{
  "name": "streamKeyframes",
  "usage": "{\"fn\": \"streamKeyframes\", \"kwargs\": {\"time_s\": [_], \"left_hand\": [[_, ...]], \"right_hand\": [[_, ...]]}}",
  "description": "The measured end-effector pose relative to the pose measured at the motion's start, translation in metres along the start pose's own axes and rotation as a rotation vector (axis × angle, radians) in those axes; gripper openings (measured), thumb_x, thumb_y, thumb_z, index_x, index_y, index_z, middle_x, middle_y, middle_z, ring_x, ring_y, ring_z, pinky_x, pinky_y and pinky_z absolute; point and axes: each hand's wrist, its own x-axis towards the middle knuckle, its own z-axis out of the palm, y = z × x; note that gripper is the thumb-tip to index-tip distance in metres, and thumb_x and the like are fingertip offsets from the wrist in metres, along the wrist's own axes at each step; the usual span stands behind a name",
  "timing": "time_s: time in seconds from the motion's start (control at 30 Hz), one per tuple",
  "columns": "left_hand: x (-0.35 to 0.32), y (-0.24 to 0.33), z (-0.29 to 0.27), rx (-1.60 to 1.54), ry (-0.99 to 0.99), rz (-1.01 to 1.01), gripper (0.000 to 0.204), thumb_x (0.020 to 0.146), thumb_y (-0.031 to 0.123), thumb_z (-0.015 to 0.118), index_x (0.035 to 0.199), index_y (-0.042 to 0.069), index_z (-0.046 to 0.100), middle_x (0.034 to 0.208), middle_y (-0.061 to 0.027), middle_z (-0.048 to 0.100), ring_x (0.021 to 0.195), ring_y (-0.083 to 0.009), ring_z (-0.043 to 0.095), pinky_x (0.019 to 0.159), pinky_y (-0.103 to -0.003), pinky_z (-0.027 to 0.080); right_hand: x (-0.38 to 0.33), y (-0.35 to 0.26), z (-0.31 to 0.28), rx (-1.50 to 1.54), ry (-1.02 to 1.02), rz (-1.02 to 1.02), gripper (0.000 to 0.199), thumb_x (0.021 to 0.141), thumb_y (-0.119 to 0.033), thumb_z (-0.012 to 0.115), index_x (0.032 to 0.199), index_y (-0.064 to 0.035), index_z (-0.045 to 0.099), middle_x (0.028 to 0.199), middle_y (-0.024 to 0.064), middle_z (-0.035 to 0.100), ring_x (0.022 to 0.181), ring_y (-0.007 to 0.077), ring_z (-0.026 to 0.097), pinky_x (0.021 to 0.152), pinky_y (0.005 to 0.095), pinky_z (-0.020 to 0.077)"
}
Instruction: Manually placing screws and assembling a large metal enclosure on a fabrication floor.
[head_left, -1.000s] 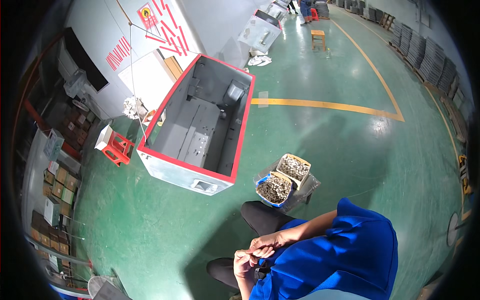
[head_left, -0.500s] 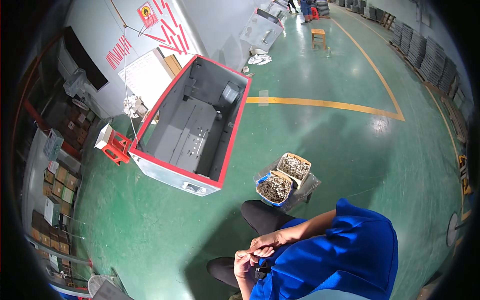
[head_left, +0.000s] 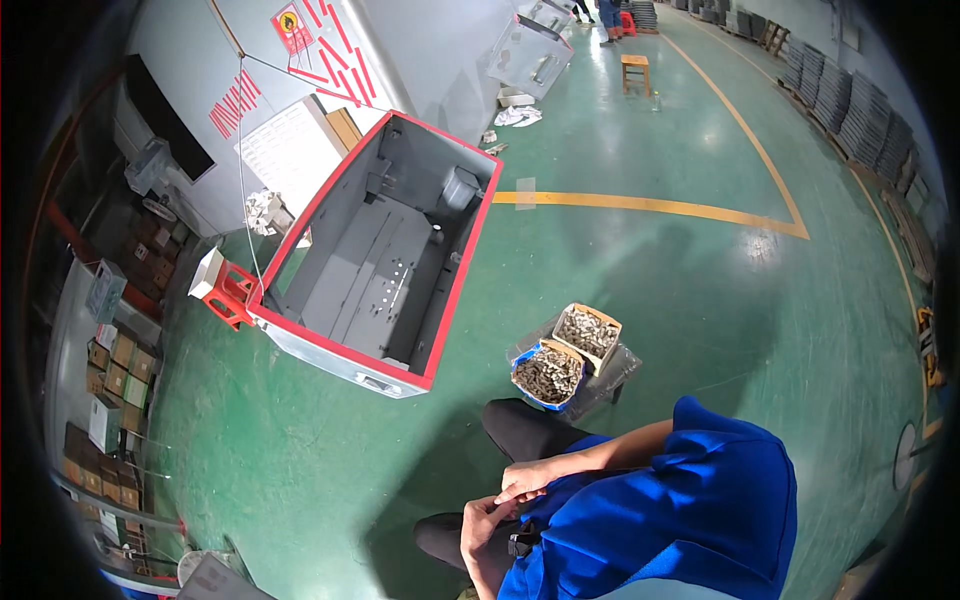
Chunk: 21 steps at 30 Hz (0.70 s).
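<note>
My right hand [head_left: 522,483] lies flat over my left hand [head_left: 480,528] above my lap, and the two touch. My left wrist carries a dark watch [head_left: 516,545], and its fingers curl up under the right hand, so I cannot see whether they hold anything. Nothing shows in the right hand. My blue shirt [head_left: 680,510] and black trousers [head_left: 520,425] fill the lower right. Two small boxes of metal parts [head_left: 565,355] stand on a low stand just beyond my knee.
A large grey metal cabinet with red edges [head_left: 385,260] lies open on the green floor. A red stool [head_left: 228,295] sits at its left. Shelves of cartons [head_left: 105,370] line the left edge. A yellow floor line [head_left: 650,205] and a wooden stool [head_left: 636,68] lie farther off.
The view has shifted a little, so the cabinet sits slightly differently in the picture. My hands stay together in my lap.
</note>
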Motion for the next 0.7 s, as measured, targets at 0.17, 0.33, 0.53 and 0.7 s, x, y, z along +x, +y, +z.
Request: {"fn": "streamKeyframes", "kwargs": {"time_s": [0.17,0.33,0.53,0.7], "left_hand": [[-0.001,-0.006,0.0,-0.201,-0.061,0.117,0.017,0.087,0.012,0.065,0.087,-0.003,0.07,0.076,-0.0077,0.068,0.068,-0.012,0.06,0.066,-0.026,0.048],[-0.008,-0.003,-0.002,-0.329,-0.103,0.243,0.017,0.088,0.013,0.064,0.087,-0.003,0.07,0.077,-0.0084,0.068,0.069,-0.0142,0.061,0.068,-0.029,0.048],[-0.005,-0.013,-0.004,-0.368,-0.077,0.281,0.017,0.088,0.013,0.063,0.088,-0.002,0.07,0.078,-0.0084,0.068,0.069,-0.0141,0.06,0.068,-0.029,0.048],[-0.001,-0.015,-0.001,-0.315,-0.003,0.25,0.021,0.089,0.017,0.062,0.087,-0.002,0.07,0.081,-0.0097,0.068,0.069,-0.0144,0.06,0.067,-0.028,0.048]], "right_hand": [[-0.004,-0.013,0.001,0.109,-0.084,-0.107,0.053,0.093,-0.048,0.052,0.071,-0.0023,0.068,0.05,-0.0022,0.048,0.034,0.005,0.036,0.03,0.0222,0.0304],[-0.01,-0.028,0.01,0.381,-0.153,-0.089,0.05,0.093,-0.044,0.053,0.076,0.0012,0.066,0.049,-0.0018,0.048,0.034,0.0035,0.035,0.03,0.0207,0.0277],[-0.011,-0.034,0.015,0.496,-0.141,-0.046,0.05,0.093,-0.043,0.053,0.075,0.0026,0.063,0.047,-0.0038,0.042,0.034,0.0027,0.032,0.031,0.0201,0.0268],[-0.008,-0.027,0.012,0.364,-0.019,-0.064,0.053,0.092,-0.048,0.054,0.074,0.0008,0.064,0.047,-0.0046,0.041,0.036,0.0034,0.033,0.033,0.0215,0.0272]]}}
